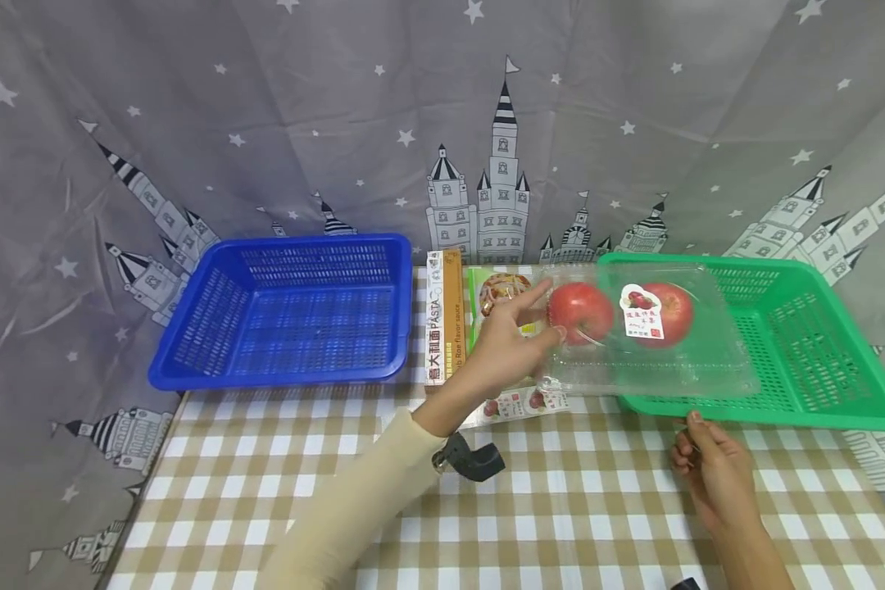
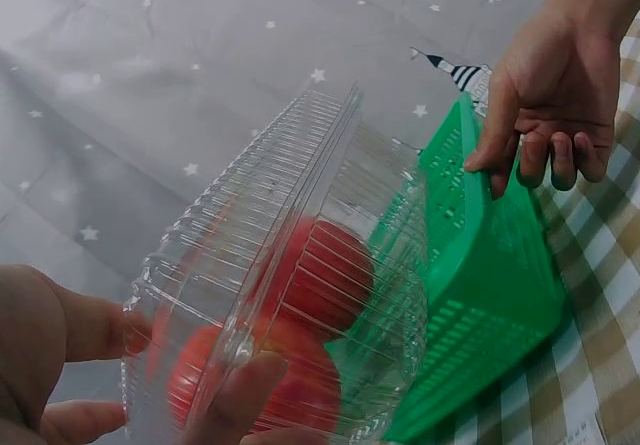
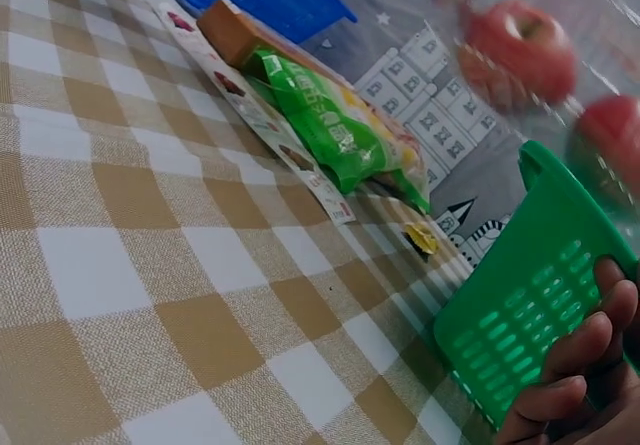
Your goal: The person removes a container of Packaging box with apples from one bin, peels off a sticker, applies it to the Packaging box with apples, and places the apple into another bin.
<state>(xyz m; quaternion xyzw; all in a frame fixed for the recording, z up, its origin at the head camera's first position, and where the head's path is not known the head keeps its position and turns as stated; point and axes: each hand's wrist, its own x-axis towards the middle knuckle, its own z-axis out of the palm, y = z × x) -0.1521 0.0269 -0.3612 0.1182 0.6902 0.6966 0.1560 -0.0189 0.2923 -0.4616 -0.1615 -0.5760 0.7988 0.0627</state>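
Right hand (image 1: 715, 471) is curling its fingers on the green basket (image 1: 819, 360) rim; left hand (image 1: 505, 344) is pinching the apple box (image 1: 649, 336), best kept level.

On the table (image 1: 560, 508) one basket (image 1: 288, 311) stands at the left and another basket (image 1: 819, 352) at the right, a pasta box (image 1: 443, 319) and a food packet (image 1: 497, 295) lie between them, and an apple box (image 1: 649, 336) hangs over the right basket's near-left corner
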